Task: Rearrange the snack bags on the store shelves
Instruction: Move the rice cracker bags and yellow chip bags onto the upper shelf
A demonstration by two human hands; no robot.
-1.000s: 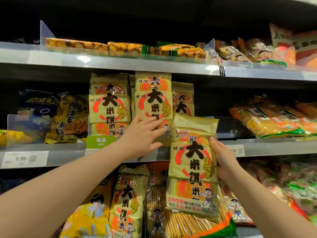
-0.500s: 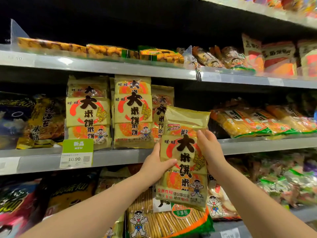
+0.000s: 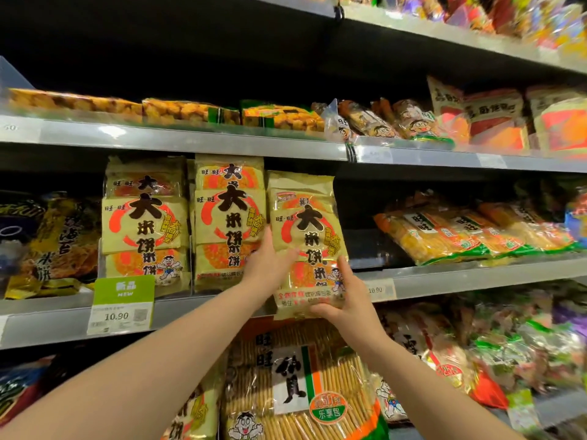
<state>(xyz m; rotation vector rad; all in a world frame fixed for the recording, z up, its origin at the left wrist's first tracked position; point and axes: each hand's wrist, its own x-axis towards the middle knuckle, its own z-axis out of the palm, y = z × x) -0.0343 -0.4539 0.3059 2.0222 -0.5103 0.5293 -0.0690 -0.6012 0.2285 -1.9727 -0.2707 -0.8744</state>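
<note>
Store shelving fills the view, with grey metal shelves against a dark back panel, stocked with packaged snacks. The middle shelf (image 3: 444,277) carries two upright stacks of yellow rice cracker bags: the left stack (image 3: 144,227) stands above a green price tag (image 3: 122,304) reading 10.90 on the shelf's front edge, and the centre stack (image 3: 228,223) stands just beside it to the right.

A third yellow rice cracker bag (image 3: 306,223) of the same print is held upright immediately right of the centre stack, its lower end overhanging the front edge of the middle shelf. The left hand (image 3: 270,265) lies against the bag's left side at mid-height, thumb across the front face, fingers behind; that grip is closed on the bag. The right hand (image 3: 347,296) holds the bag's lower right corner, fingers curled over the bottom seam, so this grip is likewise holding the bag.

Further right on the same shelf, orange and green packets (image 3: 460,236) lie flat, well apart from the held bag. The upper shelf (image 3: 190,141) holds flat trays of golden snacks along its front edge. Below, a large clear biscuit bag (image 3: 301,385) stands on the lower level under the hands. The far right of the view is blurred.
</note>
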